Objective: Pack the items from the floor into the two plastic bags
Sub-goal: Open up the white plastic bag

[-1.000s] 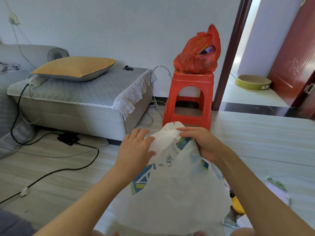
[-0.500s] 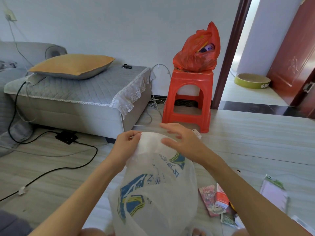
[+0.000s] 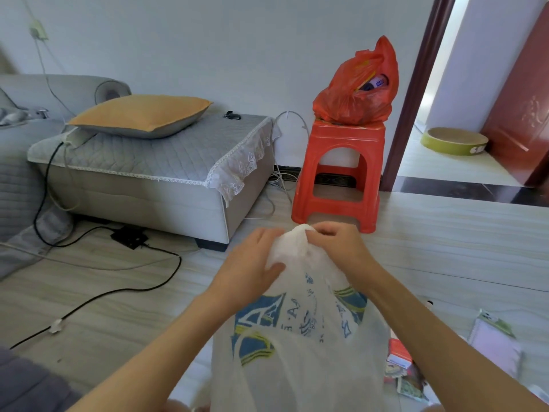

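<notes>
Where the pale wood-look floor (image 3: 445, 242) runs back to the wall, one grey sofa chaise (image 3: 154, 173) takes up the far left, with a single orange cushion (image 3: 139, 114) on its quilted cover and a small dark object at its back right corner, too small to identify. One red plastic stool (image 3: 338, 179) stands by the door frame, and on its seat sits one red plastic bag (image 3: 356, 93), bulging and open at the top, where a white and purple item shows through the mouth; the rest of its contents are hidden. Nearer, at the bottom centre, one white plastic bag (image 3: 300, 346) with blue, green and yellow print is held up off the floor; its lower part is cut off by the frame edge and nothing inside it can be made out. Both hands pinch its bunched top: the left hand (image 3: 252, 266) grips the left side of the gathered plastic with thumb pressed against it, and the right hand (image 3: 335, 245) nips the very tip between fingertips. By the right forearm, low right on the floor, lie a red and white carton (image 3: 399, 352), some printed packets (image 3: 407, 382) partly hidden behind the bag, and a pale pink flat pack (image 3: 493, 346). One black power cable (image 3: 118, 286) snakes across the left floor
</notes>
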{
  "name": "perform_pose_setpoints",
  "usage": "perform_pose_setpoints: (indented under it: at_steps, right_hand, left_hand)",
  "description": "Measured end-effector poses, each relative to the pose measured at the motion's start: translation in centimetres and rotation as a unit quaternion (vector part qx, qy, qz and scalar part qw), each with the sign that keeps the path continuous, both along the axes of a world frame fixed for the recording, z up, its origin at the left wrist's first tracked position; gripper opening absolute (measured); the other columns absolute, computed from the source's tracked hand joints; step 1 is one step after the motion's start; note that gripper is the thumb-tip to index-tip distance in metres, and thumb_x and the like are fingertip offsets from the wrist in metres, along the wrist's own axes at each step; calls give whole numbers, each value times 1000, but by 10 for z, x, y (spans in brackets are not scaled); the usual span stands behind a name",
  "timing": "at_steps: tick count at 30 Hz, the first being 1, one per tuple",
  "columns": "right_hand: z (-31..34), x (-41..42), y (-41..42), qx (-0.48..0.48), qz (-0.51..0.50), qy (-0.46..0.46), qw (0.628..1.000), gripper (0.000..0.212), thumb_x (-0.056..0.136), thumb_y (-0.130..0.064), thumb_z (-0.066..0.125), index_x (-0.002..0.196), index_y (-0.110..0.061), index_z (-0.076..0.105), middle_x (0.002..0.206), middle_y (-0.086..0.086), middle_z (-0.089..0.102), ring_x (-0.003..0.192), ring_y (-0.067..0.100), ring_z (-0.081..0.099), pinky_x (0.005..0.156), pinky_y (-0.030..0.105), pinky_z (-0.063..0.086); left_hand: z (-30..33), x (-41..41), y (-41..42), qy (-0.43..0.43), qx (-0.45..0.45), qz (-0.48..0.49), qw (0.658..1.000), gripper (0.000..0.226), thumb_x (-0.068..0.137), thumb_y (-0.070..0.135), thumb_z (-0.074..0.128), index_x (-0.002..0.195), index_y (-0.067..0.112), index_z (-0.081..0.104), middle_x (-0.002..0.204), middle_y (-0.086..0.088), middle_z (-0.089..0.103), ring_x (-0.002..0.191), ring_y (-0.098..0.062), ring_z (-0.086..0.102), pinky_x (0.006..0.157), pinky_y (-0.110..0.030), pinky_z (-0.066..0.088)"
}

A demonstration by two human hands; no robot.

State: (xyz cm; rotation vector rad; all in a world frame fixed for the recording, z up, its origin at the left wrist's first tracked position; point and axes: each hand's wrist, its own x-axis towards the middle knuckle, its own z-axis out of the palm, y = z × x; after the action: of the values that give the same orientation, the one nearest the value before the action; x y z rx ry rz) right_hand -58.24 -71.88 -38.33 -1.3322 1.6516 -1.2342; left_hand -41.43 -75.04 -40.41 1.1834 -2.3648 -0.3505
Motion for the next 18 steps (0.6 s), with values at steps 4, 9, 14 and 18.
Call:
perform_pose_setpoints:
  at_steps: [4, 9, 14, 18]
  right_hand:
    - [11, -10, 4, -17, 11, -35, 999, 10, 85, -20, 63, 79, -19, 71, 77, 0, 69, 67, 12, 61, 70, 28, 52]
    - [10, -32, 5, 45, 12, -76, 996, 22, 82, -32, 66, 75, -12, 73, 65, 1, 71, 57, 16, 65, 55, 23, 55]
    - [-11, -41, 2, 49, -28, -13, 998, 46, 87, -37, 60, 87, 9, 66, 75, 25, 63, 67, 25, 59, 63, 29, 48]
    - [1, -29, 2, -59, -3, 106, 993, 30, 88, -37, 56, 111, -19, 61, 111, -5, 57, 96, 5, 53, 78, 15, 39]
  left_hand:
    - [6, 12, -9, 153, 90, 62, 982, 23, 92, 6, 46, 99, 19, 63, 86, 0, 63, 75, -11, 54, 60, -13, 37]
    - [11, 24, -14, 190, 214, 13, 958, 20, 94, 10, 49, 91, 22, 65, 83, 0, 65, 72, -7, 58, 64, -11, 45]
    - [17, 27, -12, 241, 346, -19, 907, 20, 93, 20, 52, 98, 13, 69, 89, -14, 71, 75, -20, 67, 63, -24, 52]
    - [24, 24, -13, 306, 370, 27, 877, 43, 88, 36, 54, 91, -4, 69, 78, -17, 69, 66, -25, 62, 62, -25, 51]
